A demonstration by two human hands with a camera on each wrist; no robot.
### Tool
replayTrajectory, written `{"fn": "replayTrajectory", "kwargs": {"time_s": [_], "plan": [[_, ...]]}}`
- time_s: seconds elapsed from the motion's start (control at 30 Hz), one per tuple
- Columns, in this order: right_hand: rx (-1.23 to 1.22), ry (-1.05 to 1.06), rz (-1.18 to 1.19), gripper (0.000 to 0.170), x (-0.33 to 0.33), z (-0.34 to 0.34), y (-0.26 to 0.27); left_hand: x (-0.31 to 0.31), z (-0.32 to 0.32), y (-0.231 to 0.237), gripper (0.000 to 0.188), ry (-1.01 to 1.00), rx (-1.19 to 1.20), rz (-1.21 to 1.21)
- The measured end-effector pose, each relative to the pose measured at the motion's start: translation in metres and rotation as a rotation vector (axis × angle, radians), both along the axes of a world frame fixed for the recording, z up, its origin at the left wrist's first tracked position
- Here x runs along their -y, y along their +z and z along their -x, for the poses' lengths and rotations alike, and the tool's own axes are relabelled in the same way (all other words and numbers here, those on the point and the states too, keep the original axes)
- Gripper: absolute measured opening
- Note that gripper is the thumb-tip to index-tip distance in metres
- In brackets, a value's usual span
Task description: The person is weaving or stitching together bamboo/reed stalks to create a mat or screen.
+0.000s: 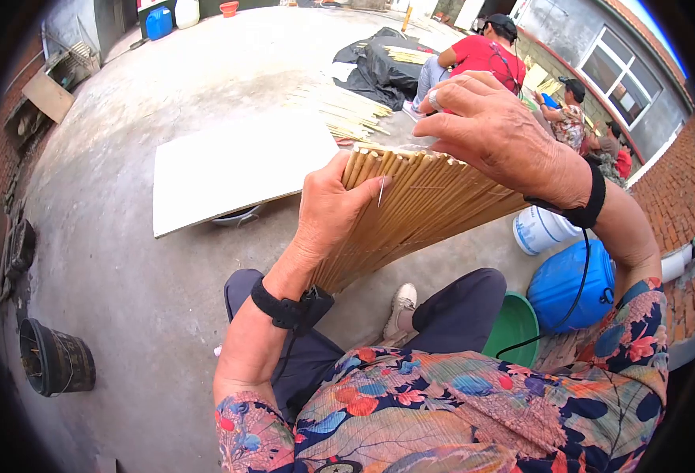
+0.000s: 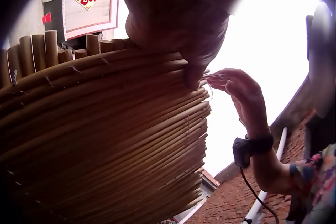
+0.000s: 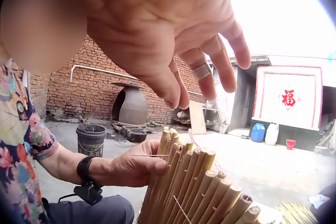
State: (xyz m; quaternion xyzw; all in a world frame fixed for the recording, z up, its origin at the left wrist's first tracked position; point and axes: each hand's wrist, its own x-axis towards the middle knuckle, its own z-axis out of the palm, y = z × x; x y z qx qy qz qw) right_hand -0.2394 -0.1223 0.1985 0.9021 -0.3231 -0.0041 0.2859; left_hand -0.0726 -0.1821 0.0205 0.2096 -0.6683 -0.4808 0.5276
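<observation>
A mat of tan stalks (image 1: 418, 197), sewn side by side with pale thread, stands upright above the person's lap. The left hand (image 1: 330, 201) grips its upper left corner, thumb on the near face and fingers behind. A thin needle (image 3: 149, 155) shows by the left thumb. The right hand (image 1: 493, 126), with a wide ring (image 3: 201, 70) on one finger, is raised over the mat's cut ends. Its thumb and forefinger come together on a fine thread (image 2: 215, 75) leading to the stalks, while its other fingers stay loosely extended.
A white board (image 1: 237, 169) lies ahead on a low support. Loose stalks (image 1: 347, 110) and black sheeting lie beyond it, near seated people. To the right are a blue barrel (image 1: 572, 284), a green basin (image 1: 513, 327) and a white bucket (image 1: 544, 229). A black bucket (image 1: 59, 359) stands left.
</observation>
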Motion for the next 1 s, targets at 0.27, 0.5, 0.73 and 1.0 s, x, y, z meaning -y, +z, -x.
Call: {"fn": "replayTrajectory", "kwargs": {"time_s": [0.27,0.5,0.73,1.0], "plan": [[0.153,0.173,0.188,0.012,-0.007,0.018,-0.067,-0.018,0.029,0.025,0.019,0.234,-0.014,0.004],[0.295,0.368,0.378,0.010,0.015,0.006,-0.099,-0.024,0.018,0.010,0.019,0.299,-0.141,-0.037],[0.277,0.530,0.369,0.012,0.032,-0.012,-0.102,-0.014,0.007,-0.003,0.018,0.357,-0.227,-0.053],[1.164,0.663,-0.327,0.007,-0.024,-0.022,-0.089,0.003,-0.027,-0.012,0.023,0.533,-0.194,-0.164]]}}
